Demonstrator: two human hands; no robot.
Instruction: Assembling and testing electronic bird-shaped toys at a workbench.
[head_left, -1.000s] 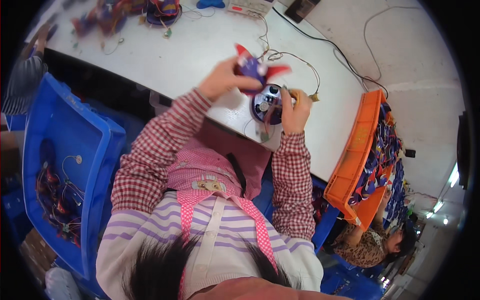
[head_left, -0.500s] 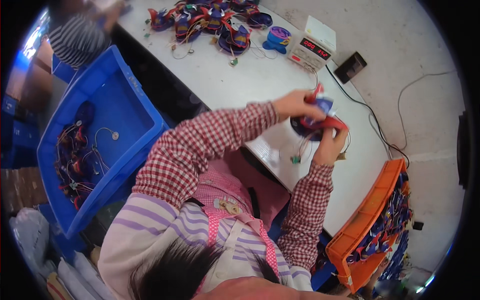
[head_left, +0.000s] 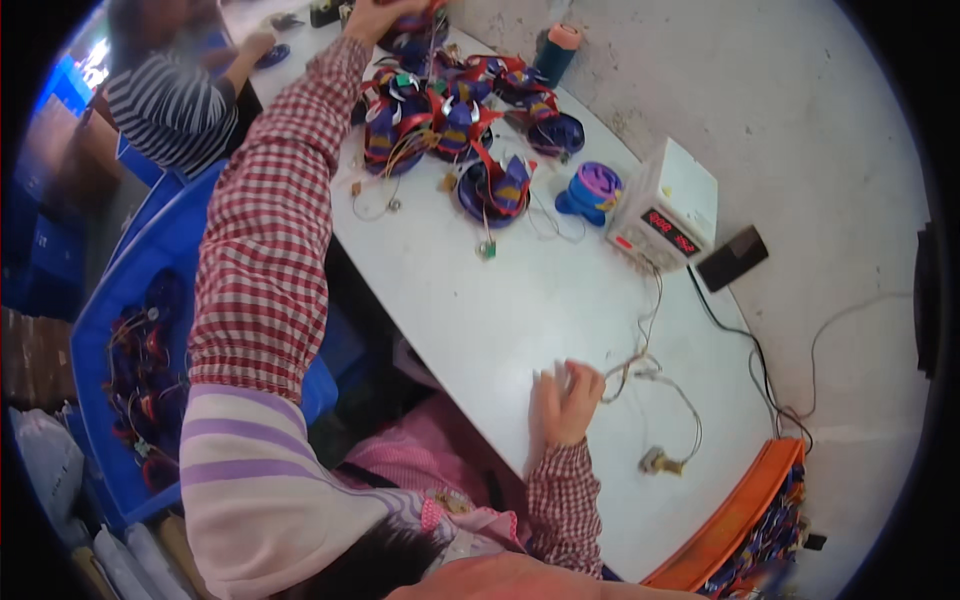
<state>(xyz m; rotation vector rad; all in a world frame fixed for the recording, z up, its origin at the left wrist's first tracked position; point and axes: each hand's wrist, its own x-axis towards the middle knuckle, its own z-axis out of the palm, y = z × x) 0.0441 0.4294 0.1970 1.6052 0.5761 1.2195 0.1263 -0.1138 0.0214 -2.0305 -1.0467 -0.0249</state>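
We see L hand [head_left: 384,16] at far toy [head_left: 416,40], grip unclear; R hand [head_left: 569,402] empty, loosely spread. Prob. set-down/pick-up; next needs clean release/lift.

On the white flat desk [head_left: 450,290], red-and-purple wired assemblies [head_left: 460,122] lie left of a white boxy power supply [head_left: 680,195].
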